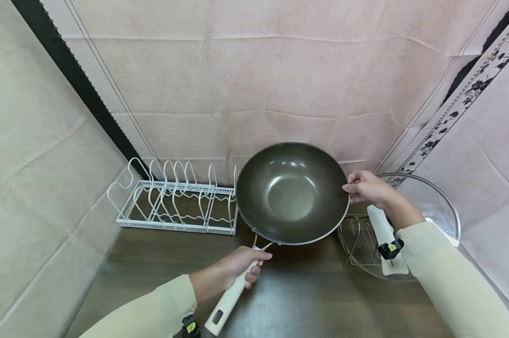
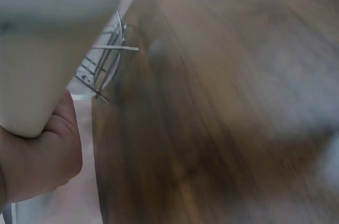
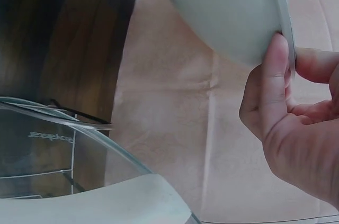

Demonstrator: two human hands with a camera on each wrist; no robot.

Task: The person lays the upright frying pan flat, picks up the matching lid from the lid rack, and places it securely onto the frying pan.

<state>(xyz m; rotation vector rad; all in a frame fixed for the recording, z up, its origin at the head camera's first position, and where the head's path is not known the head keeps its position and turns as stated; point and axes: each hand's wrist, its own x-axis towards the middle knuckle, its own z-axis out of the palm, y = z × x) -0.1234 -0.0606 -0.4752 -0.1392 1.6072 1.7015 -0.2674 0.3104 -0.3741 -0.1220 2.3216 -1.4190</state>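
Pan [image 1: 291, 197]: middle of the frame | left hand [image 1: 242, 267]: curled round the handle [image 1: 233, 295] | right hand [image 1: 367, 188]: pinches the rim [image 1: 296, 244] | tip: hold both sides tight so it does not wobble

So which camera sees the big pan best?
The head view, because it shows nearly the whole pan, round and dark inside, and most of its long handle. The left wrist view shows only some handle, close and blurry; the right wrist view shows just part of the pan's pale outside and rim.
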